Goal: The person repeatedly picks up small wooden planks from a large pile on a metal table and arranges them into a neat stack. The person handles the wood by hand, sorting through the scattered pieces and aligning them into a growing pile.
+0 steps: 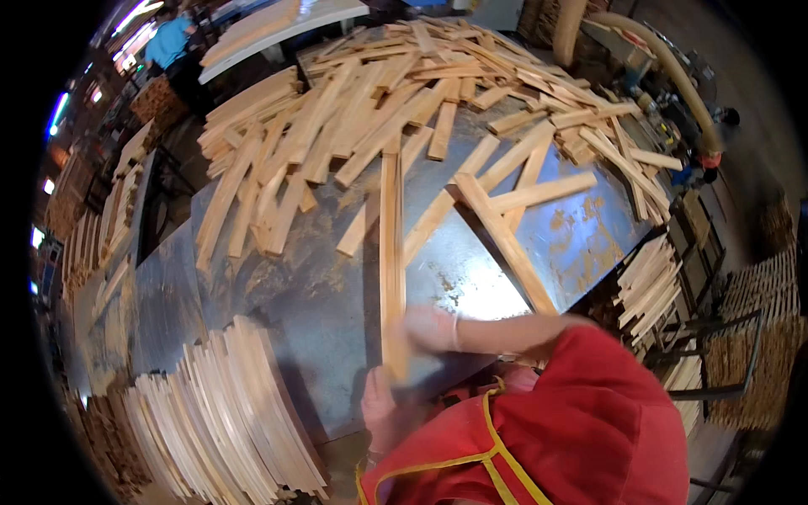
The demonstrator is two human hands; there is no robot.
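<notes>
A long wooden board (392,244) points away from me over the metal table, its near end raised and a dark shadow beside it. My left hand (380,410) is at that near end, thumb up along it and apparently gripping it; the lower fingers are hidden or blurred. Against the board's right side is my right hand (431,328), in a pale glove. Motion smears its fingers, so their grip cannot be made out. Just right of it, another wooden board (507,246) lies slanted across other loose pieces.
A wide heap of loose boards (370,109) covers the far side of the metal table (320,311). Stacked strips (223,412) stand at the near left, and more strips (650,286) at the right. A thick hose (673,67) curves overhead. A person in blue (168,46) stands far left.
</notes>
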